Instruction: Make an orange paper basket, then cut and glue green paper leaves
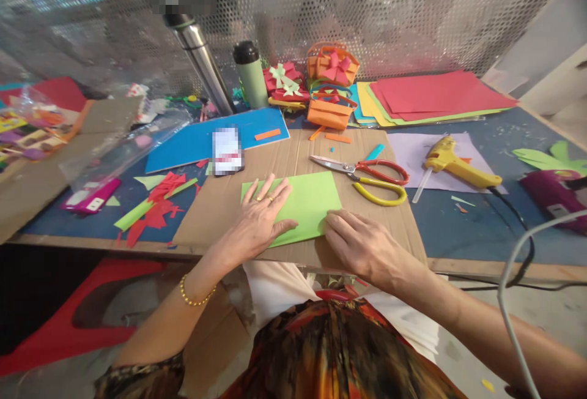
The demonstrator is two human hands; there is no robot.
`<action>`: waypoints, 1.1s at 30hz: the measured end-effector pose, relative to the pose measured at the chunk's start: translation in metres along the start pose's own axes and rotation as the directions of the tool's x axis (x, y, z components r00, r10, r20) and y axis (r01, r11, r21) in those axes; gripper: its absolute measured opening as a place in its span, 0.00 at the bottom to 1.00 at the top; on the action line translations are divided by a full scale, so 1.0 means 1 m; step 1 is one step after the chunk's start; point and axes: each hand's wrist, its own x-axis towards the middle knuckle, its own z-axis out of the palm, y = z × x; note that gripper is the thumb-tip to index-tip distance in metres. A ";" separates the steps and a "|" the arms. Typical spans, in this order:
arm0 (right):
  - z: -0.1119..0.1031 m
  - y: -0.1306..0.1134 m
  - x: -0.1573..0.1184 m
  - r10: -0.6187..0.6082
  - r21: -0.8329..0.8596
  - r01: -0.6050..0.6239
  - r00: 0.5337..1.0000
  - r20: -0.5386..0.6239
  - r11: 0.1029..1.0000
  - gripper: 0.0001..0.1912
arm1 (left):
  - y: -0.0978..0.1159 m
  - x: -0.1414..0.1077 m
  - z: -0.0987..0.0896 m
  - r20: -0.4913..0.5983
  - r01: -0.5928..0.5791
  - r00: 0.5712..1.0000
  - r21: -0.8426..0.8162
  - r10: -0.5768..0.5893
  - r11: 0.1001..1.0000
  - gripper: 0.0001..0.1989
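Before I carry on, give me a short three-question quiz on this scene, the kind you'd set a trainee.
1. Fill in the colour: the left hand rests, fingers spread, on a ____ sheet of paper, while the right hand is at its near right corner.
2. True or false: the scissors lie on the cardboard, held by neither hand.
3. Which of these lies on the pale purple sheet?
a) a steel flask
b) the yellow glue gun
c) a pile of red paper

Key: 1. green; 2. true; 3. b.
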 end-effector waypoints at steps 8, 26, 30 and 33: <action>0.000 0.000 0.001 -0.009 -0.005 0.009 1.000 -0.019 1.000 0.20 | -0.003 -0.001 -0.001 0.016 -0.015 1.000 0.016 0.015 1.000 0.44; -0.002 -0.003 0.002 -0.031 0.000 0.031 0.996 -0.086 1.000 0.21 | 0.004 0.003 -0.007 0.104 0.032 0.994 -0.084 -0.023 0.996 0.49; -0.007 -0.009 0.004 -0.019 0.011 0.020 0.997 -0.080 1.000 0.20 | 0.006 0.004 -0.008 0.102 0.048 0.994 -0.083 -0.040 0.995 0.49; -0.006 -0.020 0.009 0.006 0.012 -0.005 0.998 -0.059 1.000 0.21 | 0.005 0.004 -0.006 0.082 0.032 0.996 -0.065 -0.027 0.997 0.47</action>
